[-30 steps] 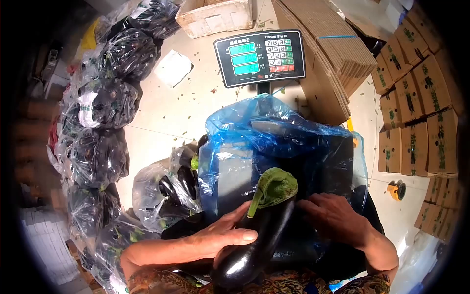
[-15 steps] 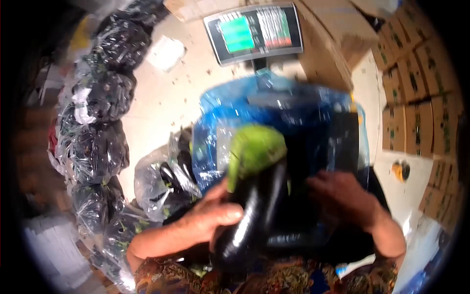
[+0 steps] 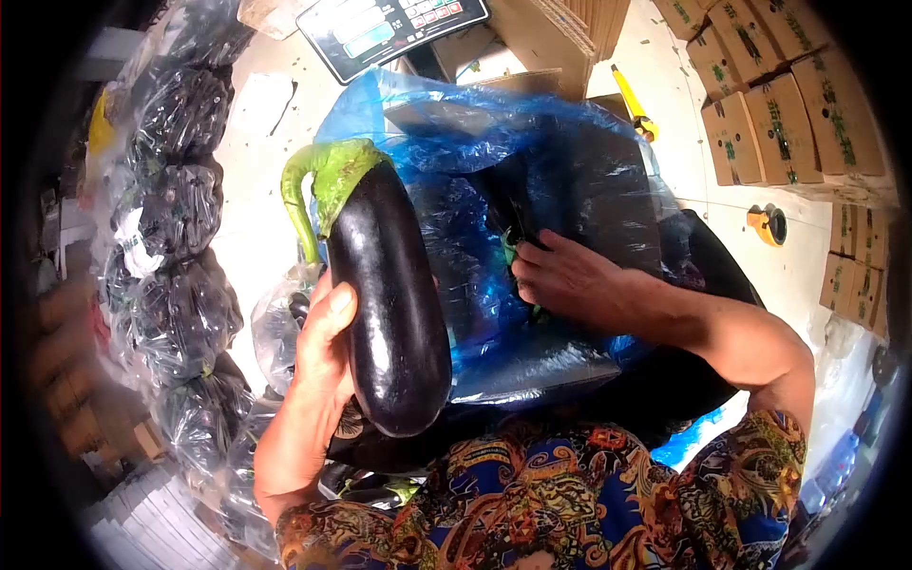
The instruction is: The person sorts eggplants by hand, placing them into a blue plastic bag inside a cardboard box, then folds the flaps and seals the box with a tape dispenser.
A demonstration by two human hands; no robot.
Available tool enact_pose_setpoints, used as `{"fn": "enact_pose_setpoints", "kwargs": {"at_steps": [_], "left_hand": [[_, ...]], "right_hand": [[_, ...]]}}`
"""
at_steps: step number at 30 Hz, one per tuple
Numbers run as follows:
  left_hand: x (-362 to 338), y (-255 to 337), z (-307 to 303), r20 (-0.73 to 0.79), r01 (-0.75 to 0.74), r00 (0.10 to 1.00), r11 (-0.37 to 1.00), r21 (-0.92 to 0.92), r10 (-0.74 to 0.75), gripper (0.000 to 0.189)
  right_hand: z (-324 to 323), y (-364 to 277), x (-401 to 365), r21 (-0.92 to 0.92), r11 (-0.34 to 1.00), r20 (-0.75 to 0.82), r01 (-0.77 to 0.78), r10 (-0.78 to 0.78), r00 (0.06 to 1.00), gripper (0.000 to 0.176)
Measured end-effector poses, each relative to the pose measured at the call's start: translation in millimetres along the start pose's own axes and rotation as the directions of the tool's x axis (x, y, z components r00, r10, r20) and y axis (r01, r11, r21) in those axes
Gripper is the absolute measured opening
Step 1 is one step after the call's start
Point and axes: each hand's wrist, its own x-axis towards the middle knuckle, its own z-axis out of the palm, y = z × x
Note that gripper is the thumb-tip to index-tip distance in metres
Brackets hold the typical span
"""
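A big glossy eggplant [image 3: 391, 294] with a green cap and curled stem is held up in my left hand [image 3: 328, 332], its thumb across the side and its other fingers hidden behind. My right hand [image 3: 568, 280] reaches into a box lined with a blue plastic bag [image 3: 446, 123]. Its bent fingers close at the green stem end of another dark eggplant [image 3: 505, 195] lying in the bag; shadow hides part of that grip.
A scale display [image 3: 380, 33] stands behind the box. Clear bags of eggplants [image 3: 176, 218] line the left side. Stacked cartons [image 3: 774, 123] fill the right, near a yellow-handled tool [image 3: 635, 104] and a tape roll [image 3: 766, 224] on the floor.
The left-hand eggplant has moved left and up from over the box, uncovering the blue bag. My right hand has moved forward and left into the bag. The view has shifted too.
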Motion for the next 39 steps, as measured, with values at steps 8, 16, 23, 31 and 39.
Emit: {"fn": "enact_pose_setpoints", "kwargs": {"at_steps": [8,16,23,31,39], "left_hand": [[-3,-1,-2,-0.053,-0.002,0.999,0.978,0.210,0.014,0.077],[12,-3,8,-0.062,0.055,0.998,0.888,0.457,-0.030,0.077],[26,-15,-1,-0.153,0.198,0.980,0.742,0.640,-0.128,0.081],[20,-6,3,-0.051,0.135,0.991,0.901,0.413,-0.125,0.072],[17,-10,28,-0.044,0.204,0.979,0.918,0.339,-0.201,0.069]], "right_hand": [[-26,30,-2,0.222,0.968,-0.002,-0.114,0.118,0.993,0.021],[-31,29,9,0.264,0.962,0.132,-0.075,0.042,0.990,0.020],[-80,95,9,0.585,0.730,-0.084,-0.353,0.488,0.869,0.026],[-155,101,-27,0.451,0.890,-0.758,-0.072,0.425,0.495,0.017],[-156,57,-47,0.620,0.659,-0.593,-0.426,0.749,0.297,0.021]]}}
